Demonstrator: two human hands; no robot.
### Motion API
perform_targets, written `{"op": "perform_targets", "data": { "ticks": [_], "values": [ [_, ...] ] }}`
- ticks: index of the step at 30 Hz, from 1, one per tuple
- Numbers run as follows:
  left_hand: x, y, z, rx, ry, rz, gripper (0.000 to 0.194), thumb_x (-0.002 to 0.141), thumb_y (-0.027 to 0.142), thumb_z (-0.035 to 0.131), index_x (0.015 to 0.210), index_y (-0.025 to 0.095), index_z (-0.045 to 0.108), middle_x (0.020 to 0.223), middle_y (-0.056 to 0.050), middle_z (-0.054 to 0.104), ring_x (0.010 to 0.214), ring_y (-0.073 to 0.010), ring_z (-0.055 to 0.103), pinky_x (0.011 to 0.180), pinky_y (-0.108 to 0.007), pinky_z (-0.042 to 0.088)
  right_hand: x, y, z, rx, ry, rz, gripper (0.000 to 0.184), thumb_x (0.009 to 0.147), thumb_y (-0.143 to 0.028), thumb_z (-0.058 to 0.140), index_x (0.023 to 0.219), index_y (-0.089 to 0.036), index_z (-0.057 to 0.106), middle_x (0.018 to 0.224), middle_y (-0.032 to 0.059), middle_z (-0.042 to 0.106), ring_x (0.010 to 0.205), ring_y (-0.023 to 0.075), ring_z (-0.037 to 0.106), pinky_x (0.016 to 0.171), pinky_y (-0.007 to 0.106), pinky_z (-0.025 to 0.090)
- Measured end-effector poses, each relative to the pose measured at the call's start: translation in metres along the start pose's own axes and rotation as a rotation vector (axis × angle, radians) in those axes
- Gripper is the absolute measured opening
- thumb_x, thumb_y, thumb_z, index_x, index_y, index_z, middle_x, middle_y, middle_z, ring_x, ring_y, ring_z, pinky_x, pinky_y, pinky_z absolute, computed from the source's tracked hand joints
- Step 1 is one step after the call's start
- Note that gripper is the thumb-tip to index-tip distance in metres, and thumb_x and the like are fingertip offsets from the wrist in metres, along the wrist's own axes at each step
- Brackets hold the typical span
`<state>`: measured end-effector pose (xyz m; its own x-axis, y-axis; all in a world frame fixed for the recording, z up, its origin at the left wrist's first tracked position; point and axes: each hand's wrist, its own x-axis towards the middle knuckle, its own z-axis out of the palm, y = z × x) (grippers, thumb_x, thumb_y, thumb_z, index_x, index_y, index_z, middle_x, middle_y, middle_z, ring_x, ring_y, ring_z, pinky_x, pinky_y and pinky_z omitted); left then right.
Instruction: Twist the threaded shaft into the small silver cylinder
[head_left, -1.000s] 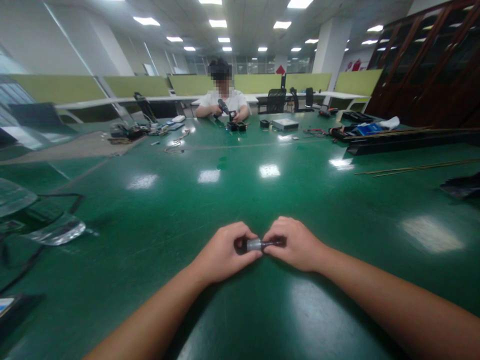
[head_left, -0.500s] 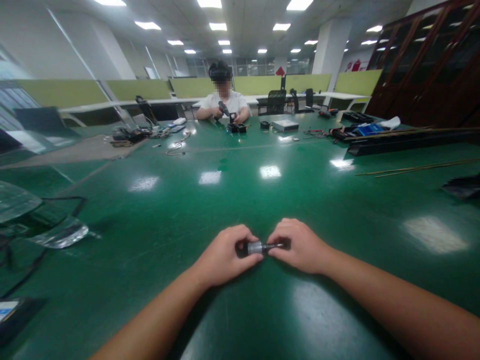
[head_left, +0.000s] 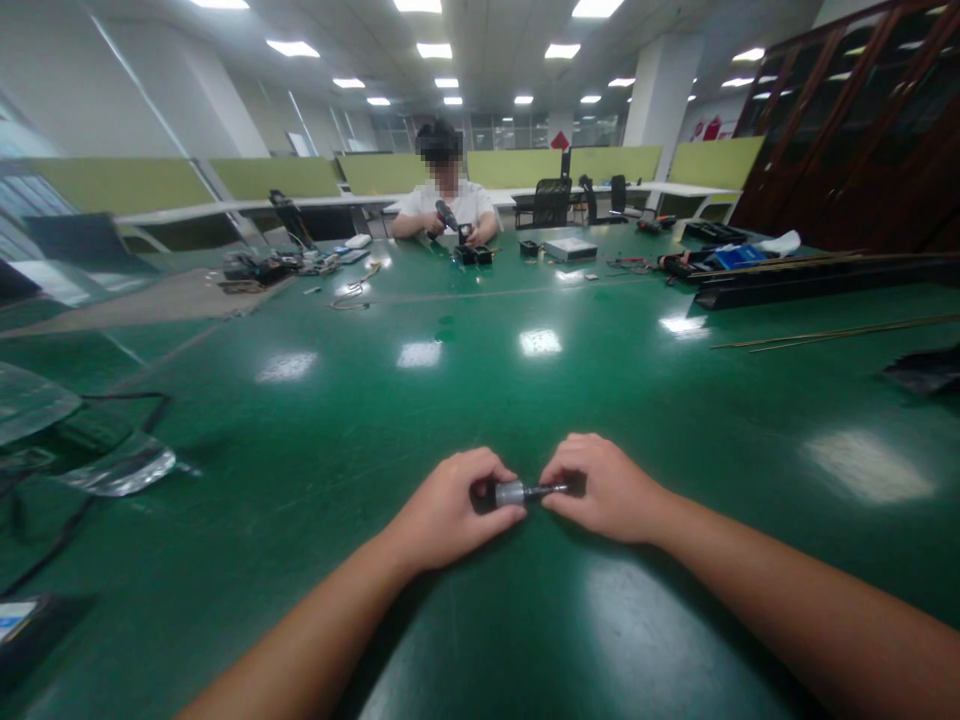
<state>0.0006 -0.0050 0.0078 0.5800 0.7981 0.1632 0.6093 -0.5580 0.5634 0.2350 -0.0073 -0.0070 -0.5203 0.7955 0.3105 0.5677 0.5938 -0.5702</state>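
Both my hands rest on a glossy green table [head_left: 480,400], close to me. My left hand [head_left: 446,510] is closed round a small silver cylinder [head_left: 509,492]. A thin dark shaft [head_left: 546,490] sticks out of the cylinder to the right. My right hand [head_left: 604,488] pinches the far end of that shaft. The two hands sit a few centimetres apart, with the part bridging them just above the tabletop.
A person in a white shirt [head_left: 445,200] sits at the far side, holding a tool. Clear plastic and black cables [head_left: 97,450] lie at the left. Long dark rails [head_left: 817,280] and thin rods [head_left: 832,335] lie at the right, small parts [head_left: 570,250] at the back.
My right hand has slid slightly to the right, so more of the dark shaft shows between the hands. The left hand has stayed put.
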Motion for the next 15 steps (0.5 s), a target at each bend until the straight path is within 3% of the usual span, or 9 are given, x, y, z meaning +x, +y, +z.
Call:
{"op": "perform_targets", "data": {
  "ticks": [15],
  "values": [
    [-0.0005, -0.0010, -0.0008, 0.001, -0.011, -0.002, 0.018, 0.080, 0.032, 0.071, 0.089, 0.017, 0.065, 0.082, -0.002, 0.063, 0.073, -0.0163, 0.057, 0.066, -0.025, 0.043, -0.0009, 0.0031, -0.0041, -0.015, -0.010, -0.002, 0.008, 0.074, -0.018, 0.074, 0.081, -0.020, 0.070, 0.076, 0.0007, 0.069, 0.076, 0.0173, 0.060, 0.077, 0.033, 0.041]
  ]
}}
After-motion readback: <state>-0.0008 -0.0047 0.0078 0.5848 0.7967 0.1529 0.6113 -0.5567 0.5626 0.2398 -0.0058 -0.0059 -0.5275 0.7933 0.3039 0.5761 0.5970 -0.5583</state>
